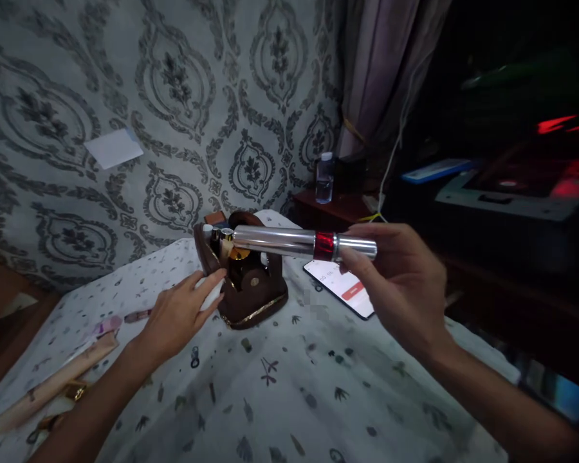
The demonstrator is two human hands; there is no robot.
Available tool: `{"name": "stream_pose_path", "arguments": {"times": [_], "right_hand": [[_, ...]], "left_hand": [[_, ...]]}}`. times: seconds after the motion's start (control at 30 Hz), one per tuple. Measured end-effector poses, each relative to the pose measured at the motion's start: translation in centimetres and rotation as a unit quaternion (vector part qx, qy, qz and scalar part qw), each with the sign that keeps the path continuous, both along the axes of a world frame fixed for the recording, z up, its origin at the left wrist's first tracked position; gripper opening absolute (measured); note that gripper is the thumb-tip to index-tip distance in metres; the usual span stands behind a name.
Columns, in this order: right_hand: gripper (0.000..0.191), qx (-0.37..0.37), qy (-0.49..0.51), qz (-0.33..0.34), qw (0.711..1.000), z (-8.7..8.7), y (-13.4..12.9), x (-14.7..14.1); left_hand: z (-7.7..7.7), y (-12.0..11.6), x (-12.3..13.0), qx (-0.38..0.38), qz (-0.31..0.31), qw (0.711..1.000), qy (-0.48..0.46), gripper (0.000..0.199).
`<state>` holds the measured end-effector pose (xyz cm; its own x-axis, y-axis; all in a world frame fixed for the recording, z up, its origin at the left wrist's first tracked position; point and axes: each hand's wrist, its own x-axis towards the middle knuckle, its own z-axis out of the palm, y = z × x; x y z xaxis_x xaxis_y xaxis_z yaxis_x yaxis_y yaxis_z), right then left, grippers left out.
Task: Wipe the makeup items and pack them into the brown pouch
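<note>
My right hand (400, 276) is closed on a shiny silver tube (275, 239) with a red band, gripping its narrower right end between thumb and fingers. The tube lies level above an unzipped brown cosmetic bag (255, 302), its left end over the opening. At the bag's left front edge, my left hand (188, 315) holds the rim between fingers and thumb. Inside stand a gold-capped bottle (226, 241) and other small containers, partly hidden by the tube.
A phone with a lit screen (340, 283) lies right of the bag on the patterned white cloth (270, 399). At the left are a long beige item (58, 382), gold-coloured pieces (74, 390) and a slim tube (137, 316). A clear bottle (325, 179) stands behind, near the curtain.
</note>
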<state>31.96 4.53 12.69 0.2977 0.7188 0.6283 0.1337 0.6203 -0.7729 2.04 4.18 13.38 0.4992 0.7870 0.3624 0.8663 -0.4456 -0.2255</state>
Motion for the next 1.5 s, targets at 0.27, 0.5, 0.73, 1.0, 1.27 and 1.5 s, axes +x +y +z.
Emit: {"name": "stream_pose_path", "arguments": {"times": [0.27,0.5,0.73,1.0,1.27,1.5], "right_hand": [[0.024,0.010,-0.037,0.066,0.997,-0.3,2.6,-0.2],[0.022,0.047,-0.144,0.072,0.986,-0.7,4.7,-1.6],[0.020,0.076,-0.220,0.078,0.969,-0.2,5.7,-2.8],[0.018,0.076,-0.203,0.060,0.974,0.6,6.1,-3.0],[0.024,0.044,-0.199,0.140,0.969,0.7,7.9,-4.9],[0.028,0.028,-0.223,0.173,0.959,0.1,9.2,-6.9]], "left_hand": [[-1.8,0.7,-0.7,0.106,-0.073,0.991,0.023,0.035],[-2.2,1.1,-1.0,0.110,-0.081,0.991,0.007,0.036],[-2.3,0.8,-0.6,0.118,-0.084,0.989,-0.002,0.034],[1.7,3.7,-1.5,0.045,-0.076,0.976,-0.199,0.031],[2.8,5.4,-1.4,-0.018,0.024,0.919,-0.393,0.034],[-0.1,2.5,-2.2,-0.072,0.033,0.924,-0.375,0.033]]}}
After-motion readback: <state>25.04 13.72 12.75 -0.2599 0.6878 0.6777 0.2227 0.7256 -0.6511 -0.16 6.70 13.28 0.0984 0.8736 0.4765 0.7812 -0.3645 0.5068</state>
